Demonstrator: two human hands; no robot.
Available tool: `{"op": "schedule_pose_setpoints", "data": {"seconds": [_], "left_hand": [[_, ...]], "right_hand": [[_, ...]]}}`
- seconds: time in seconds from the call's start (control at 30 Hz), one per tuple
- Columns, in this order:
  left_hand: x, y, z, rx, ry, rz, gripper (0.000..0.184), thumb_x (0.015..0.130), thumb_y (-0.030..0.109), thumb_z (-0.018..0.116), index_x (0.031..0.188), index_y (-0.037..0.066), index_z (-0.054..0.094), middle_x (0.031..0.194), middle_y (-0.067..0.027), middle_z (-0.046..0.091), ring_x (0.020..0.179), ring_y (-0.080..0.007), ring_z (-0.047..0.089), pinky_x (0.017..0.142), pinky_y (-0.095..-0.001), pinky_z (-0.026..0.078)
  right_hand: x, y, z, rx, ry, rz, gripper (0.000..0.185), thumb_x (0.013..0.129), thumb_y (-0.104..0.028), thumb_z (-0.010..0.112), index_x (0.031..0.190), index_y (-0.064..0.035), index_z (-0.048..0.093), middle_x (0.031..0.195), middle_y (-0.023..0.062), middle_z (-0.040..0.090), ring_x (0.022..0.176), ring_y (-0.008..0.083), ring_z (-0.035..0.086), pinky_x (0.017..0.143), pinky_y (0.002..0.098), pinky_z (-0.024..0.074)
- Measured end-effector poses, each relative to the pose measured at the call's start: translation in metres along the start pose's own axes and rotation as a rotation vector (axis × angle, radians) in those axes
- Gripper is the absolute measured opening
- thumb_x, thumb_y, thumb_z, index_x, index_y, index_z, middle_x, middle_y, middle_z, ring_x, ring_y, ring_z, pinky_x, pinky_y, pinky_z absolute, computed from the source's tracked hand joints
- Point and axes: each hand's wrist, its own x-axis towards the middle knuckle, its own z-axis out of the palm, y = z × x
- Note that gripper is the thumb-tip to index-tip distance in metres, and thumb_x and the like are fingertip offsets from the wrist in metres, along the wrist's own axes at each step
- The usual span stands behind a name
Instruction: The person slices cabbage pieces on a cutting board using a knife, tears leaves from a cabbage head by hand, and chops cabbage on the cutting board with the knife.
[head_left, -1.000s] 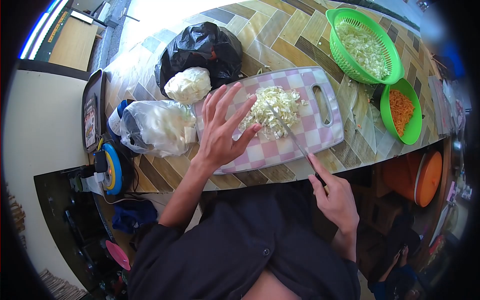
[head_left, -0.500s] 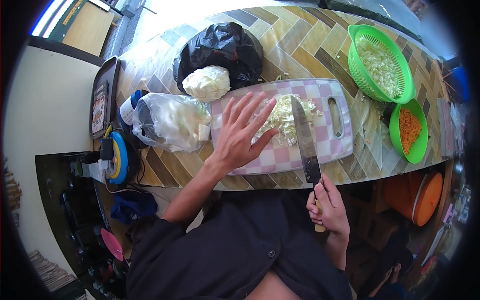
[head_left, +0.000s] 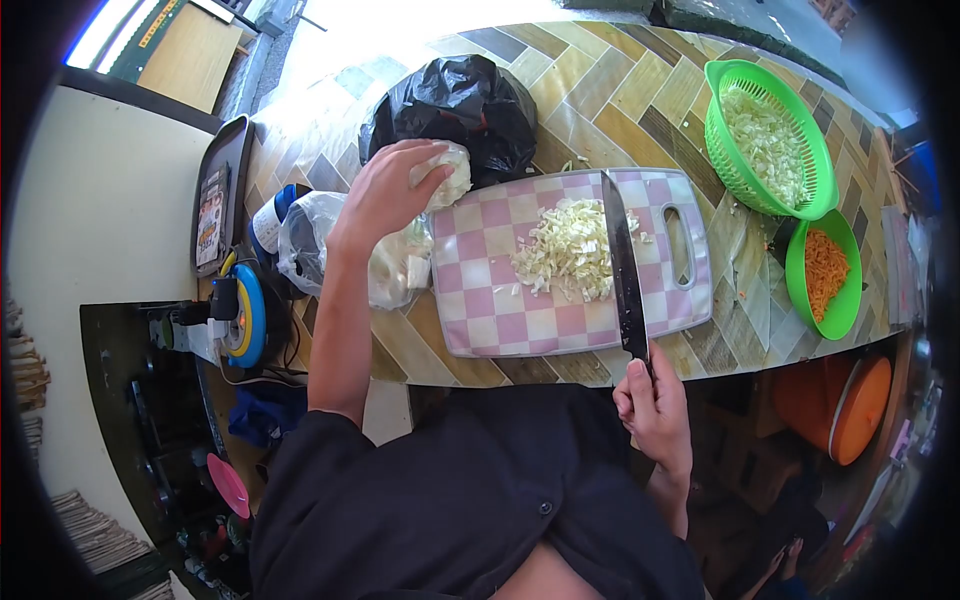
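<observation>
My left hand [head_left: 392, 190] is curled over a pale head of cabbage [head_left: 455, 178] beside the board's far left corner; the hand hides part of it. In my right hand [head_left: 655, 405] is the handle of a kitchen knife [head_left: 625, 265], its long dark blade pointing away from me over the board. Chopped cabbage [head_left: 568, 248] lies in a loose pile on the pink-and-white checkered cutting board [head_left: 475, 310], just left of the blade.
A black plastic bag [head_left: 455, 105] stands behind the cabbage, and a clear plastic bag [head_left: 395, 270] lies left of the board. To the right are a green colander [head_left: 725, 160] of shredded cabbage and a green bowl [head_left: 845, 300] of shredded carrot [head_left: 822, 270].
My left hand has moved from above the board to the far left and taken hold of the cabbage head. The knife stays in my right hand, its blade slightly further right.
</observation>
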Motion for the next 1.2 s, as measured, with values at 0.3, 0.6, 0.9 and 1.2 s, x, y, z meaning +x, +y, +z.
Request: {"op": "schedule_pose_setpoints", "data": {"seconds": [0.3,0.6,0.9,1.2], "left_hand": [[0.014,-0.011,0.017,-0.161,0.116,-0.057,0.031,0.104,0.028,0.064,0.117,0.000,0.068,0.110,-0.0212,0.076,0.107,-0.0412,0.071,0.092,-0.0456,0.054],[0.012,-0.018,0.029,-0.335,0.204,-0.164,0.028,0.111,0.029,0.053,0.119,0.003,0.059,0.108,-0.0228,0.074,0.107,-0.0454,0.069,0.090,-0.0494,0.053],[0.004,-0.016,0.019,-0.101,-0.087,-0.213,0.088,0.080,0.057,0.083,0.150,0.011,0.057,0.147,-0.0184,0.060,0.139,-0.0341,0.055,0.117,-0.0442,0.042],[-0.024,0.036,-0.010,-0.570,0.245,-0.128,0.086,0.074,0.024,0.093,0.149,0.005,0.055,0.143,-0.0182,0.061,0.133,-0.0301,0.059,0.111,-0.0424,0.048]], "right_hand": [[0.016,-0.014,0.002,-0.005,-0.056,0.026,0.038,0.112,-0.027,0.055,0.135,0.0024,0.061,0.067,-0.0036,0.052,0.059,0.0032,0.050,0.053,0.0219,0.0382],[0.076,-0.045,0.028,0.017,-0.150,-0.058,0.024,0.107,-0.028,0.066,0.099,-0.0057,0.059,0.070,-0.0050,0.054,0.062,0.0023,0.050,0.054,0.0228,0.0400],[0.095,-0.059,0.046,0.076,-0.259,-0.028,0.022,0.106,-0.025,0.067,0.097,-0.0078,0.059,0.075,-0.0066,0.053,0.064,0.0016,0.048,0.057,0.0221,0.0393],[0.111,-0.057,0.056,0.016,-0.160,-0.233,0.032,0.096,-0.027,0.081,0.098,-0.0048,0.058,0.087,-0.0021,0.057,0.079,0.0058,0.056,0.071,0.0259,0.0487]]}}
